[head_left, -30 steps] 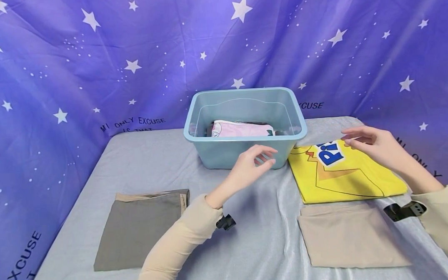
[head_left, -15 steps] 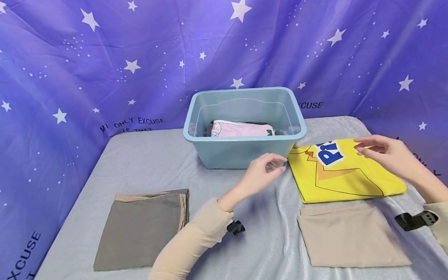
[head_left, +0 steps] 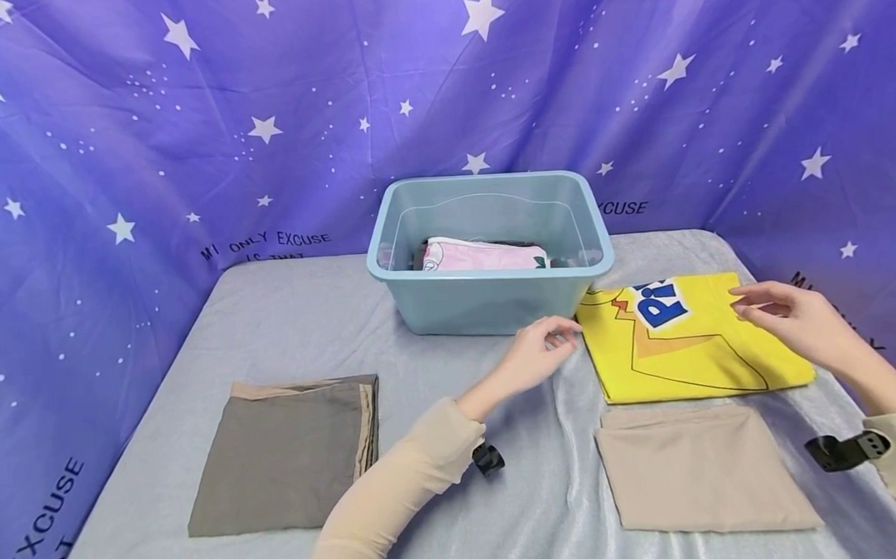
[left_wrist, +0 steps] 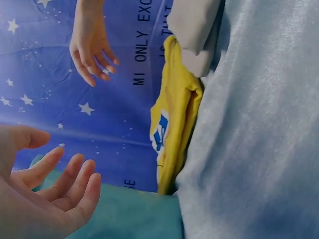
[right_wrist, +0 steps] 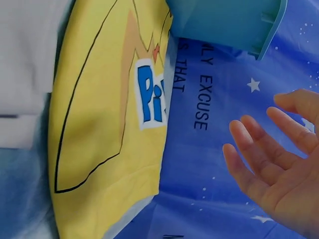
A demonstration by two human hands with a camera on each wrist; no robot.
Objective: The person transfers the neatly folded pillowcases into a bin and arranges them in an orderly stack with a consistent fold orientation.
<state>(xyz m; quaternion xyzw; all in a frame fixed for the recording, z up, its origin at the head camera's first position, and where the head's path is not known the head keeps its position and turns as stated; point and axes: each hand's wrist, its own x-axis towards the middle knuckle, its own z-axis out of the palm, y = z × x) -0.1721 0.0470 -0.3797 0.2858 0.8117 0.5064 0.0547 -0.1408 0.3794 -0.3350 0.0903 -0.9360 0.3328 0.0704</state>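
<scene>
the left hand [head_left: 535, 355] and right hand [head_left: 801, 321], unclenched, fingers loosely bent, hovered near opposite sides of the folded yellow printed cloth [head_left: 680, 369], which lay beside the pale-blue rectangular plastic bin [head_left: 486, 301] on grey plush fabric [head_left: 514, 510].

Head view bright, evenly lit, mostly sharp. Light soft, seemingly from above; faint diffuse shadow on sheet [head_left: 285, 320] beside left sleeve [head_left: 396, 473]. Mild sheen on sheet's ridges, near right of bin [head_left: 486, 303]. Curtain [head_left: 319, 77] lighter in patches, darker in folds at far right. Wide-angle stretch toward edges. Both wrist views dimmer, softer. Left wrist: pale glare band across curtain, sheet mottled. Right wrist: vague shading on yellow cloth [right_wrist: 94, 114], pale cloth [right_wrist: 22, 45] blurry.
</scene>
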